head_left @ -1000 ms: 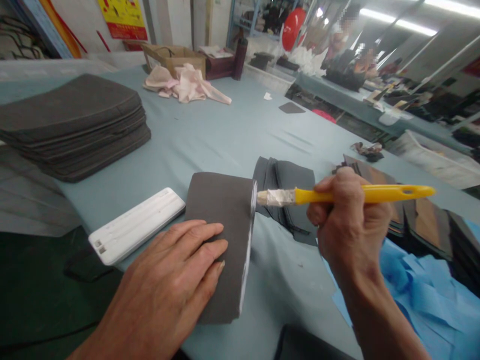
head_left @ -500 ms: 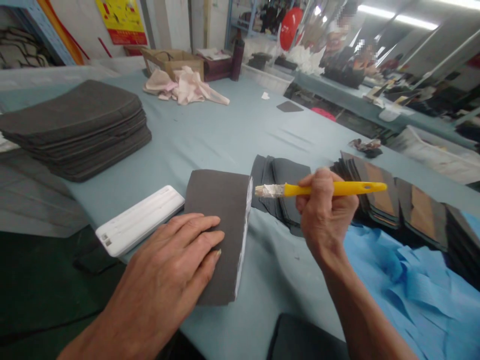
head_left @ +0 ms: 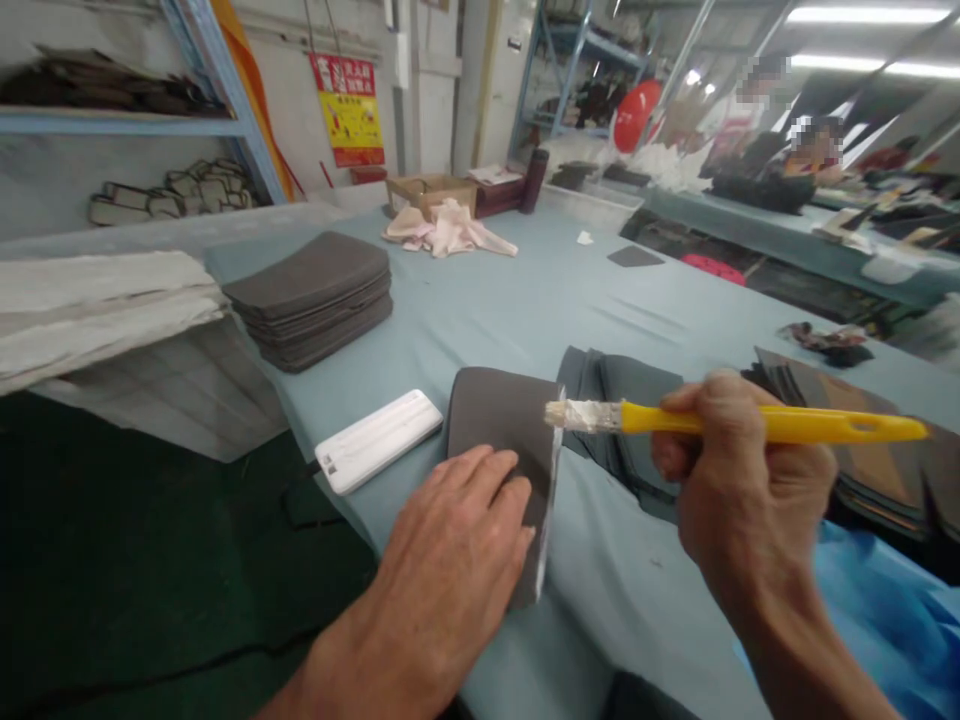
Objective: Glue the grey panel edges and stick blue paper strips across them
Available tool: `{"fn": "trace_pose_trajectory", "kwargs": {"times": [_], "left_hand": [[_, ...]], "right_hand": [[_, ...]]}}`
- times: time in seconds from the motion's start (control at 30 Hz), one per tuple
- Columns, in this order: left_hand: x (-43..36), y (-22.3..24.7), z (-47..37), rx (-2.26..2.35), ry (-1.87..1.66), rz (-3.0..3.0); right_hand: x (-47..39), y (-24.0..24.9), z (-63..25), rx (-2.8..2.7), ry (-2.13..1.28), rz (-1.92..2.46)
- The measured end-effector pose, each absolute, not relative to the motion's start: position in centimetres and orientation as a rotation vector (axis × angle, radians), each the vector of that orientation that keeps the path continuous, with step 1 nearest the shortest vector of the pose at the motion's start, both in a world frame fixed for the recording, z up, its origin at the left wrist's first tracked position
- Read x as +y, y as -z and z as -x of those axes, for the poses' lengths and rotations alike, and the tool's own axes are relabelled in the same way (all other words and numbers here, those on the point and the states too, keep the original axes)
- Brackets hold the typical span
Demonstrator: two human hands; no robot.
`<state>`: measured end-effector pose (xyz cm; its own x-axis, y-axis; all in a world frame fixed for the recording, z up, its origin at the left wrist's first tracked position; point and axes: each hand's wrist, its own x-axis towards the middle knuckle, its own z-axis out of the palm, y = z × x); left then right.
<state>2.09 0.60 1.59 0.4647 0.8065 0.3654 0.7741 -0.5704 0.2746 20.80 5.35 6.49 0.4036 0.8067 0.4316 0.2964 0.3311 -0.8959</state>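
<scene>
My left hand (head_left: 465, 540) lies flat, fingers stretched, on a dark grey-brown panel (head_left: 502, 405). White paste runs along the panel's right edge, and I cannot tell whether it is one piece or a stack. In my right hand (head_left: 739, 470) is a yellow-handled brush (head_left: 810, 424), held level with its bristles pointing left. White paste coats the bristles and ferrule. The bristle tip is at the panel's whitened edge, near its far right corner; whether it touches cannot be told. Behind the brush, dark pieces (head_left: 637, 375) lie fanned out on the table.
A white oblong device (head_left: 379, 440) sits left of the panel. Farther back are a tall stack of dark panels (head_left: 315, 275), pale pink cloth (head_left: 450, 230) and a cardboard box (head_left: 427, 190). Blue sheets (head_left: 885, 590) and brown-topped dark stacks (head_left: 870, 405) lie at the right.
The camera has turned left, so the scene sits farther right. The brush tip has come from just right of the panel to its pasted edge. My left hand stays flat on the panel.
</scene>
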Motion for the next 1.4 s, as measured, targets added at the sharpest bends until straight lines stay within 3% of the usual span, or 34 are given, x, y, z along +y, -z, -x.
{"fn": "trace_pose_trajectory", "kwargs": {"times": [0.4, 0.9, 1.17, 1.4], "left_hand": [[0.3, 0.4, -3.2, 1.482, -0.898, -2.592], [0.3, 0.6, -2.7, 1.535, -1.083, -2.626], [0.5, 0.4, -2.6, 1.522, -1.079, -2.589], [0.4, 0.0, -2.6, 1.484, -0.994, -2.598]], "right_hand": [[7.3, -5.5, -15.0, -1.585, -0.760, 1.154], [11.9, -5.1, -13.4, -1.882, -0.235, 1.287], [15.6, -4.7, -13.0, -1.870, -0.147, 1.278], [13.1, -6.3, -13.9, -1.454, -0.323, 1.190]]}}
